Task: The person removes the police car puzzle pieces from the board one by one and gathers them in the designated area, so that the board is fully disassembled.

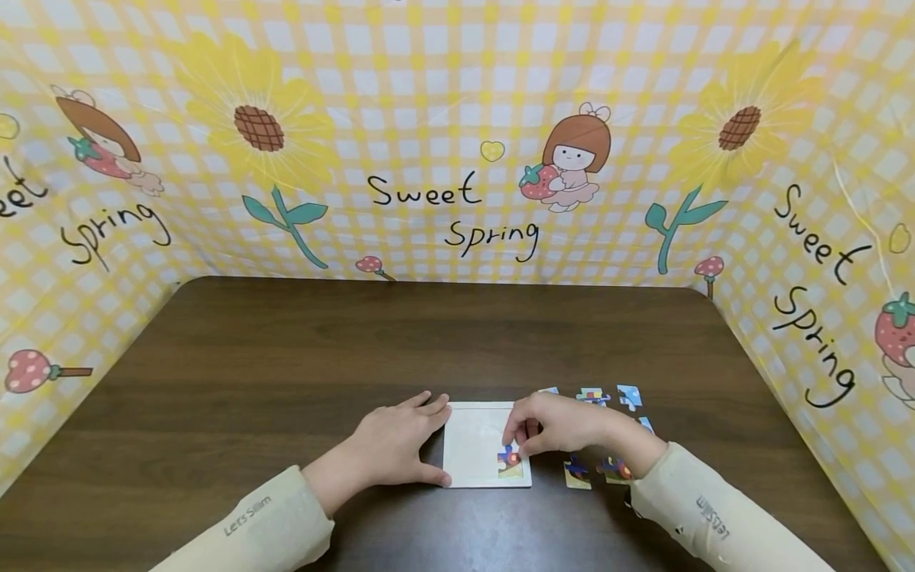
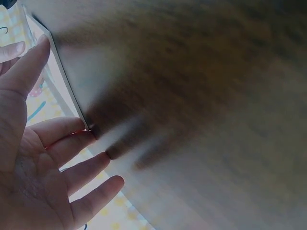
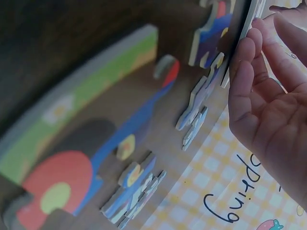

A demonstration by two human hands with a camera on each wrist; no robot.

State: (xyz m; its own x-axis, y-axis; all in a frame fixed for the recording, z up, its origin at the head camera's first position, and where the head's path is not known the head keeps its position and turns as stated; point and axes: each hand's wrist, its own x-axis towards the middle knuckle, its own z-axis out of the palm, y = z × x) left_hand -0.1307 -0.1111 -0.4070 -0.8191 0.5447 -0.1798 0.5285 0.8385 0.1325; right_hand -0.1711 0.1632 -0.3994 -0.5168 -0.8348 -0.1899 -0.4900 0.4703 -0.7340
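A shallow white puzzle tray (image 1: 472, 433) lies flat on the table, its edge also in the left wrist view (image 2: 69, 88). My left hand (image 1: 396, 441) is spread against the tray's left side, thumb at the near corner and fingertips at the far one. One jigsaw piece (image 1: 510, 464), blue and red with a yellowish lower edge, lies in the tray's near right corner. My right hand (image 1: 561, 425) reaches over the tray's right rim and pinches at this piece's upper edge with bent fingers. In the right wrist view the curled fingers (image 3: 244, 72) hide the piece.
Loose jigsaw pieces lie right of the tray: a yellow-edged one (image 1: 577, 473), one with a red round shape (image 1: 617, 469), a colourful one (image 1: 592, 395) and a light blue one (image 1: 630, 396). Others are partly under the right forearm. Checked cloth (image 1: 429, 103) walls the brown table (image 1: 322, 342).
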